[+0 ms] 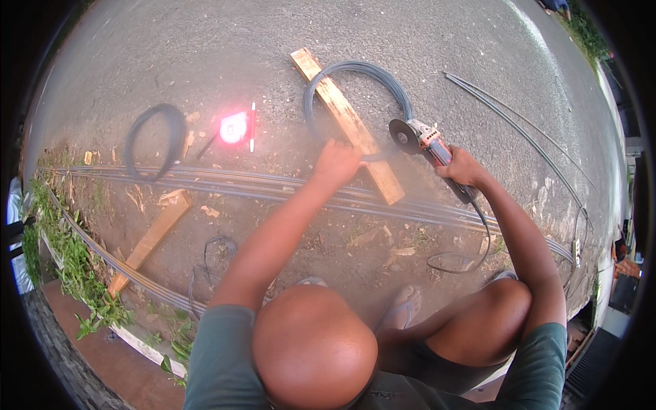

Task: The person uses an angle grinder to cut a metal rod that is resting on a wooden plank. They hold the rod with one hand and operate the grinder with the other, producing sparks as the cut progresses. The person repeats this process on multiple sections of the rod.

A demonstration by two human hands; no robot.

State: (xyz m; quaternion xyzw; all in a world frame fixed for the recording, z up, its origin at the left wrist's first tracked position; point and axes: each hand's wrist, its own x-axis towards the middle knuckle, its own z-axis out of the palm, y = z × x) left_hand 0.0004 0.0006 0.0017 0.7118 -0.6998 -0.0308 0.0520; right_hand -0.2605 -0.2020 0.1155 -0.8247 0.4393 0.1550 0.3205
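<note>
My right hand [463,167] is closed round the body of an angle grinder [434,145], whose dark cutting disc [402,137] faces left beside a coil of grey wire [365,67]. The coil lies across a wooden plank [344,114] on the ground. My left hand [337,164] is closed at the coil's lower edge, over the plank, and appears to grip the wire; its fingertips are partly hidden. Whether the disc touches the wire I cannot tell. From the grinder's rear a black cord [489,236] loops down towards my feet.
Long metal rods [273,189] run across the ground below my hands. Left lie another wire coil [178,133], a glaring pinkish object [234,128], a red-and-white stick [252,127] and a second plank [152,234]. More rods [526,126] lie right; plants [78,253] edge the left.
</note>
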